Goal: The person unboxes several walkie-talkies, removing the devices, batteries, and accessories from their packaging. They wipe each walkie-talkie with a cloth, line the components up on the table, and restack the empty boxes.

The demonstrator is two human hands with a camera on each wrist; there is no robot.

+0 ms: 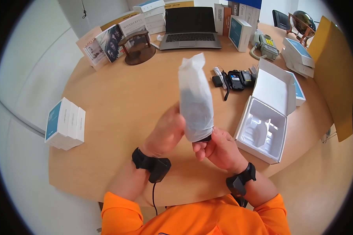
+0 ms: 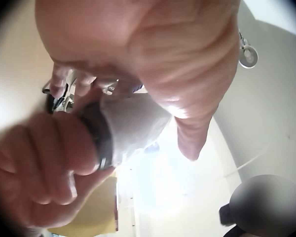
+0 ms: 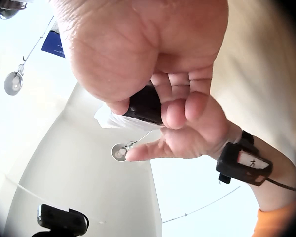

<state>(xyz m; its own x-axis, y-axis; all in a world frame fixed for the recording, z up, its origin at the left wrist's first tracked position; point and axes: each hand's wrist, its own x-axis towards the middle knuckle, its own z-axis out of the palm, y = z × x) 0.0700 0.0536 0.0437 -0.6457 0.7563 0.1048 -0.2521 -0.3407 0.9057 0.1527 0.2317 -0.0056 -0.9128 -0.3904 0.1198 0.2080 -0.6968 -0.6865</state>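
A dark object in a white translucent bag (image 1: pixel 196 102) stands nearly upright over the table, its black end showing at the bottom. My right hand (image 1: pixel 223 150) grips that black end (image 3: pixel 144 104) between thumb and curled fingers. Beside the bag is my left hand (image 1: pixel 166 129), its fingers partly hidden behind it. In the left wrist view, the left thumb (image 2: pixel 191 138) is extended, standing apart from the bag. To the right lies an open white box (image 1: pixel 262 125) with a moulded, recessed tray inside.
A laptop (image 1: pixel 190 29) and a brown wooden stand (image 1: pixel 139 49) are at the back. Black devices (image 1: pixel 237 79) lie behind the open box, near a corded telephone (image 1: pixel 266 45). Stacked white-and-blue boxes (image 1: pixel 66 123) stand at the left edge. A yellow panel (image 1: pixel 333 74) rises at the right.
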